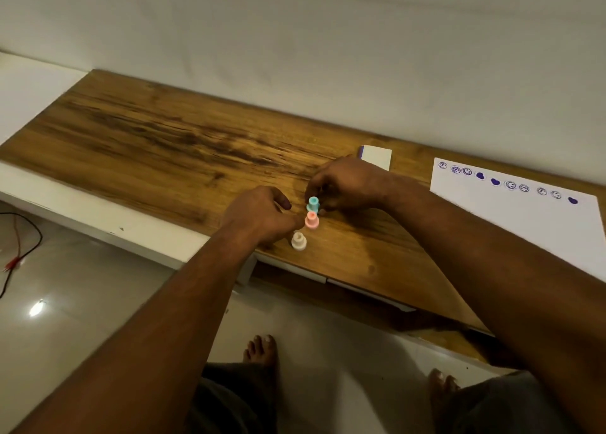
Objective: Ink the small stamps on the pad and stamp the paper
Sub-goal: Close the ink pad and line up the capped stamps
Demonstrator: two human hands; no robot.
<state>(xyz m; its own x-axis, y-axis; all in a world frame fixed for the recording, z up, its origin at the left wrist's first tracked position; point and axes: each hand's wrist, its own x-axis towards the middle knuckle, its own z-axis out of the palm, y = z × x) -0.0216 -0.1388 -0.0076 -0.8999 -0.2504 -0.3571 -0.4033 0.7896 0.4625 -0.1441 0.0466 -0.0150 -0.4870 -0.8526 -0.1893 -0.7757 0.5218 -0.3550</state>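
Three small stamps stand upright in a row on the wooden table (157,145): a blue stamp (313,203), a pink stamp (312,220) and a white stamp (298,240). My right hand (344,184) has its fingertips closed around the blue stamp. My left hand (262,214) is curled, with its fingertips touching the pink stamp. The white paper (524,217) lies at the right, with a row of several purple stamp prints along its far edge. The white ink pad (377,156) sits behind my right hand, partly hidden by it.
A wall runs right behind the table. The table's near edge is just below the white stamp. My bare feet (262,351) stand on the tiled floor (82,302), and a black and red cable (19,253) lies at the far left.
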